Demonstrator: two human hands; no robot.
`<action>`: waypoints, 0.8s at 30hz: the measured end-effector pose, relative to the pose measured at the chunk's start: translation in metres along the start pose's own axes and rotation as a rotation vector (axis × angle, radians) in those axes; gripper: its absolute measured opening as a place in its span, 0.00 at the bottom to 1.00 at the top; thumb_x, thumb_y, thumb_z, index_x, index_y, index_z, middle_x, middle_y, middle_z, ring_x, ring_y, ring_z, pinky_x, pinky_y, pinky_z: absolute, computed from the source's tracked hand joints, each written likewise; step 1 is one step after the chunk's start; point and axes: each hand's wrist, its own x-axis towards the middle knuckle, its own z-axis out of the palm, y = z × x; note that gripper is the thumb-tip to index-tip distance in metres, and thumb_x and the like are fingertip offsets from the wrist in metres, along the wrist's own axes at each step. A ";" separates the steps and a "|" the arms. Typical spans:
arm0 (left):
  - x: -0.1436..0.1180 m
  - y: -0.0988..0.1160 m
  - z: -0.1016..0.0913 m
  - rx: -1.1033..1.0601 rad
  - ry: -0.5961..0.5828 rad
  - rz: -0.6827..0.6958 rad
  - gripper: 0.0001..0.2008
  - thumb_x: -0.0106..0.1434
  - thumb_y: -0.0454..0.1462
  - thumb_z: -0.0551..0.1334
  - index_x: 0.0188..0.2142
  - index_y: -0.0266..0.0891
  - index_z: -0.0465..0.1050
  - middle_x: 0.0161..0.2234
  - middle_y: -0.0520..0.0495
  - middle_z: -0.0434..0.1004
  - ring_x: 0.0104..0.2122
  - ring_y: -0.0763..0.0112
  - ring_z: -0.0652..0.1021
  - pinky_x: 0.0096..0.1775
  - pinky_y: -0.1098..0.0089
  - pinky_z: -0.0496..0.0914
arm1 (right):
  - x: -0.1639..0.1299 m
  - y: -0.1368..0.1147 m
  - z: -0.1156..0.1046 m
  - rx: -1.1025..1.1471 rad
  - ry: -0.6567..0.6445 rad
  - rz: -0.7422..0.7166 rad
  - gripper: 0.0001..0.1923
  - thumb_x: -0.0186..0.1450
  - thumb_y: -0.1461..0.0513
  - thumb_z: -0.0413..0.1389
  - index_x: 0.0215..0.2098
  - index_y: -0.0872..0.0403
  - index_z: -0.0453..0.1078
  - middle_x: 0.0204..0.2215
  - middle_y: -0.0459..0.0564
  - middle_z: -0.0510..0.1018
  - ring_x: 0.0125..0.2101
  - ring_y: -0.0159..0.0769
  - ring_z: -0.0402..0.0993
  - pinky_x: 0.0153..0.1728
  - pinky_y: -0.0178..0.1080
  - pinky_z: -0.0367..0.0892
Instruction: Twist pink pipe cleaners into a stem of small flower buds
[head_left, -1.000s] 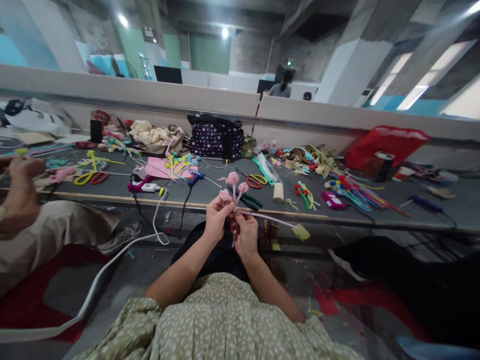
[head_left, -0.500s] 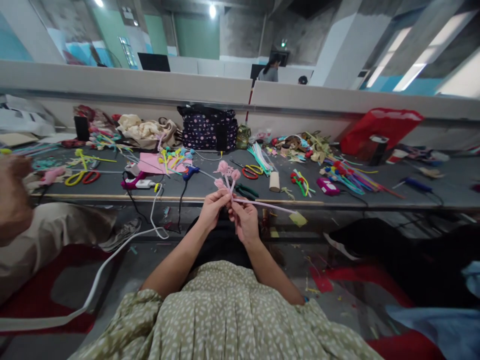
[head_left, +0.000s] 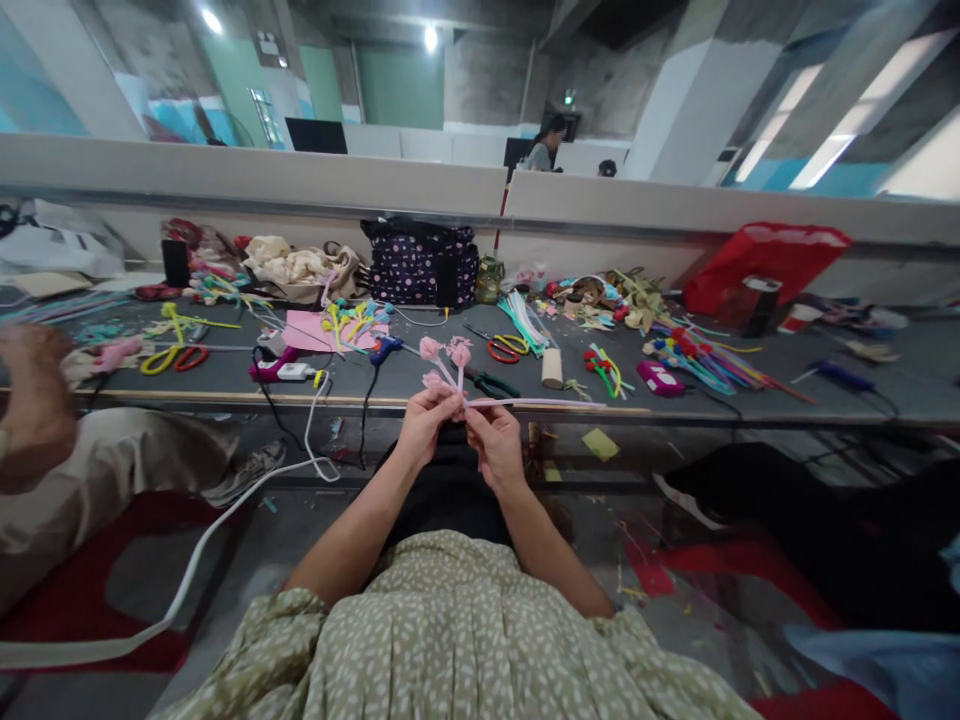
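Observation:
Between my hands, just in front of the table edge, is a small bunch of pink pipe-cleaner flowers (head_left: 459, 353) on pale stems. My left hand (head_left: 427, 425) is closed around the stems just below the blooms. Fingers and thumb of my right hand (head_left: 495, 440) pinch the bunch near the same spot, where a long pale pink pipe cleaner (head_left: 555, 402) sticks out to the right. The lower stem ends are hidden by my fingers. Behind the flowers lie dark green-handled pliers (head_left: 491, 384) on the table.
Scissors (head_left: 508, 347), a blue glue gun (head_left: 384, 350), a cardboard-coloured cylinder (head_left: 552, 369) and bundled pipe cleaners (head_left: 523, 318) lie on the dark table (head_left: 450, 385). A dotted bag (head_left: 405, 265) stands behind. A white cable (head_left: 225, 520) hangs at left. Another person's arm (head_left: 34, 390) is at far left.
The flower heads have shifted and tilted left in my hands. The long pipe cleaner has swung up to nearly level, and my right hand's fingers have moved up to its base.

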 end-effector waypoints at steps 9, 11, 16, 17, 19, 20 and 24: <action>-0.003 -0.008 -0.002 0.077 0.020 0.039 0.11 0.48 0.39 0.72 0.28 0.34 0.79 0.20 0.49 0.74 0.20 0.76 0.71 0.26 0.74 0.67 | -0.002 0.009 -0.007 -0.164 0.068 -0.092 0.14 0.55 0.55 0.64 0.36 0.55 0.75 0.22 0.41 0.74 0.17 0.22 0.56 0.16 0.28 0.50; -0.003 -0.009 -0.002 0.067 0.024 0.034 0.11 0.48 0.40 0.72 0.27 0.34 0.79 0.20 0.49 0.74 0.20 0.76 0.71 0.25 0.74 0.66 | -0.003 0.010 -0.007 -0.184 0.060 -0.102 0.14 0.55 0.55 0.63 0.37 0.55 0.75 0.22 0.41 0.74 0.17 0.22 0.55 0.17 0.29 0.50; -0.004 -0.011 -0.001 0.046 0.075 0.045 0.11 0.47 0.40 0.72 0.26 0.35 0.78 0.20 0.50 0.73 0.20 0.78 0.69 0.24 0.75 0.65 | -0.005 0.008 -0.004 -0.204 0.049 -0.127 0.12 0.56 0.57 0.63 0.37 0.53 0.73 0.25 0.43 0.75 0.19 0.24 0.61 0.18 0.29 0.56; -0.004 -0.011 0.001 0.043 0.090 0.057 0.10 0.47 0.40 0.72 0.25 0.35 0.78 0.20 0.51 0.72 0.19 0.78 0.69 0.24 0.75 0.64 | -0.005 0.007 -0.003 -0.218 0.057 -0.138 0.12 0.56 0.57 0.63 0.36 0.53 0.73 0.26 0.44 0.75 0.21 0.26 0.63 0.19 0.29 0.58; -0.006 -0.009 0.004 0.030 0.112 0.079 0.10 0.47 0.39 0.72 0.23 0.34 0.77 0.19 0.51 0.71 0.19 0.79 0.68 0.23 0.76 0.63 | -0.006 0.005 -0.001 -0.266 0.072 -0.174 0.10 0.56 0.57 0.63 0.34 0.53 0.73 0.27 0.45 0.76 0.23 0.28 0.67 0.23 0.31 0.63; -0.007 -0.008 0.006 0.023 0.117 0.088 0.10 0.48 0.39 0.72 0.22 0.34 0.76 0.19 0.52 0.71 0.19 0.80 0.67 0.24 0.76 0.63 | -0.006 0.004 -0.001 -0.293 0.076 -0.195 0.09 0.56 0.57 0.63 0.34 0.53 0.73 0.28 0.45 0.76 0.24 0.29 0.68 0.25 0.32 0.65; -0.011 -0.004 0.011 0.014 0.120 0.129 0.11 0.48 0.38 0.72 0.19 0.34 0.73 0.18 0.52 0.70 0.19 0.81 0.66 0.23 0.76 0.61 | -0.007 0.000 0.000 -0.360 0.070 -0.274 0.06 0.58 0.59 0.62 0.32 0.52 0.74 0.29 0.45 0.77 0.29 0.32 0.71 0.34 0.36 0.69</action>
